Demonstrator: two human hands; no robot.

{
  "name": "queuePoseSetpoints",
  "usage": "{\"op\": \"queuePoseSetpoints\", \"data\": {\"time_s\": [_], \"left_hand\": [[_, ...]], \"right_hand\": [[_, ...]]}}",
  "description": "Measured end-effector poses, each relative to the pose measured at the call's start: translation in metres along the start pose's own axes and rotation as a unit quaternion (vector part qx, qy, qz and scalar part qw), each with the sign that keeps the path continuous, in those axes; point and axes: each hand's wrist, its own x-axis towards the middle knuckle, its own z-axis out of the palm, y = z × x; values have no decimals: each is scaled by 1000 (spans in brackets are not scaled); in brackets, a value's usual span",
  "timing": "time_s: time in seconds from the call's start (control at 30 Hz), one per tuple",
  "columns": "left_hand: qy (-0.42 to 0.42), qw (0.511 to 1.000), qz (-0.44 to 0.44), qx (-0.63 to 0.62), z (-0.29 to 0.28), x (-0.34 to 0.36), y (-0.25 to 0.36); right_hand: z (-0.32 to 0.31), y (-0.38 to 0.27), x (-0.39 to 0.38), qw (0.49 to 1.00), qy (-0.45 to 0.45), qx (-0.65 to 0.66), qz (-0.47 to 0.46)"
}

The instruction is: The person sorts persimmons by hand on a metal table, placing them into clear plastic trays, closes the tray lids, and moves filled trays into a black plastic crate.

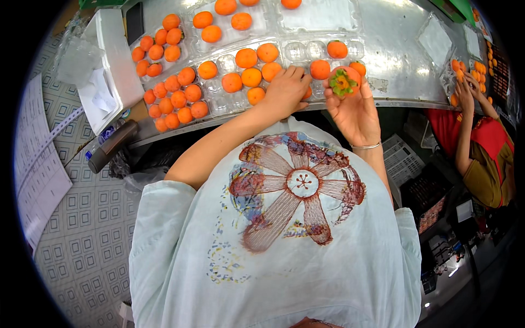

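My right hand (pixel 358 112) holds up a persimmon (pixel 353 81), its green leafy calyx turned toward me, with fingers and thumb around its sides. Over the front of a clear plastic tray (pixel 295 51) my left hand (pixel 285 92) is curled, fingers and thumb closed about another persimmon (pixel 308 93), which is mostly hidden under it. Between the two hands sits a persimmon (pixel 320 69) in the same tray, and one with its calyx up (pixel 337 49) lies behind it. Just left of my left hand, several orange persimmons (pixel 251 77) rest in a second clear tray (pixel 223 101) with some bare cups.
Trays of smaller orange fruit (pixel 178 99) stand at the left of the metal table (pixel 391 54). A white foam box (pixel 117 60) and a dark phone (pixel 134 23) are beyond them. At the far right, another person's hands (pixel 467 90) are at similar fruit.
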Motion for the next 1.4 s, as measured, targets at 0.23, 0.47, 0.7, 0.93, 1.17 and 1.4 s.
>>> {"op": "queuePoseSetpoints", "data": {"time_s": [0.23,0.47,0.7,0.93,1.17,1.4], "left_hand": [[11,1000,13,-14,7,2,-13],[63,992,9,-113,-12,-12,-14],[36,769,-231,-595,-46,-24,-14],[19,584,-257,-770,-75,-28,-12],[26,589,-248,-769,-91,-29,1],[20,625,-241,-742,-104,-30,9]], "right_hand": [[-45,-35,-5,930,128,-320,-130],[-52,-12,3,789,94,-596,-117],[-44,-6,21,778,88,-609,-130],[-34,-30,81,495,31,-833,-246],[-37,-33,106,370,8,-902,-221],[-45,-39,107,338,-15,-906,-254]]}}
